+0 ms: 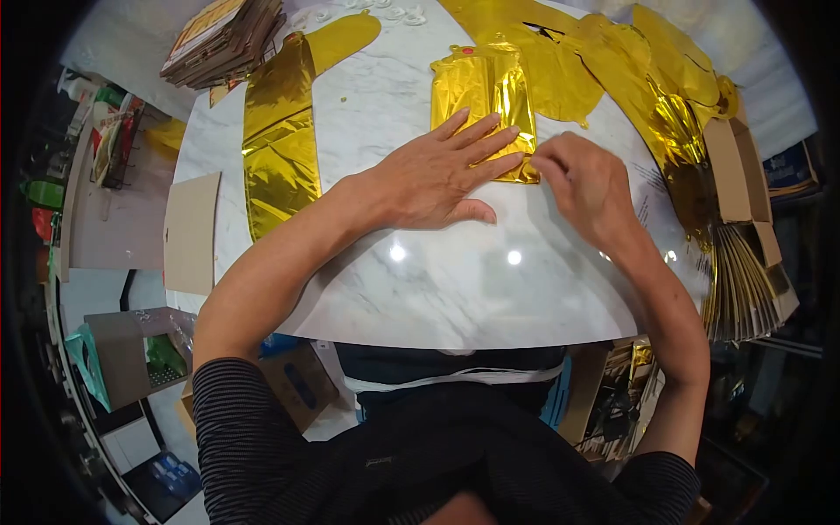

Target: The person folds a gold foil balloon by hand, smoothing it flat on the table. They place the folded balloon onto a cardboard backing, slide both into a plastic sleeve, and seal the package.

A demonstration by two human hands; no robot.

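I am watching the left hand [437, 175] lying flat and wide open, its fingers spread and pressing down on the near end of a folded gold foil balloon [481, 92]. The balloon is lying on the marble table [455, 280], stretching away from the fingertips.

The right hand [586, 179] is sitting just beside the left one. Its fingers are curling in narrow and bunching at the balloon's near right corner, where they are touching the foil. I cannot tell whether they are actually pinching it, since the knuckles are hiding the tips.

Well off to the left of the left hand, a long gold foil strip [278, 131] is lying lengthwise on the table. A stack of printed cards [223, 39] is sitting beyond it, at the far edge.

Beyond the right hand and to its right, a heap of loose gold foil [647, 79] is spreading out. An open cardboard box [739, 166] is resting against it, and a fan of flat packets [744, 280] is lying nearer to me than the box. A cardboard sheet [191, 232] is hanging over the table's left edge.
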